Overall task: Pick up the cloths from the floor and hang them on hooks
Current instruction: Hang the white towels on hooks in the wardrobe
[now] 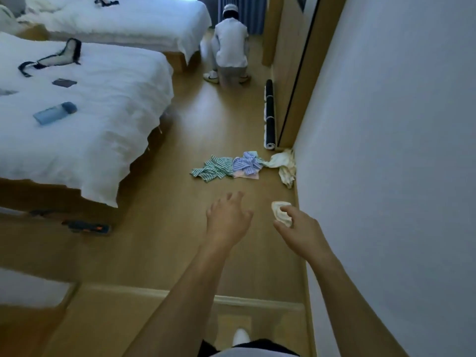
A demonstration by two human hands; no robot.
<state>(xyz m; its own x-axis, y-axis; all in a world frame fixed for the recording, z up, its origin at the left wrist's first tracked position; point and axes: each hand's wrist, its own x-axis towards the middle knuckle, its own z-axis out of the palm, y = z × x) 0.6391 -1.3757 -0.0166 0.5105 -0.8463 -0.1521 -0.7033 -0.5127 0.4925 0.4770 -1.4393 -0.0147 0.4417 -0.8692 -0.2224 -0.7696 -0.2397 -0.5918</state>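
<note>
Hands near: left hand (pixel 228 215) open, fingers spread, empty; right hand (pixel 296 224) pinching small cream cloth (pixel 280 212). Best to reach low, gather one piece by an edge. Farther on floor (pixel 154 240): green striped cloth (pixel 211 169), blue striped cloth (pixel 246 164), crumpled cream cloth (pixel 283 164) against right wall (pixel 386 150).

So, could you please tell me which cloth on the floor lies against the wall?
The cream cloth, rightmost of the three, touching the white wall.
</note>
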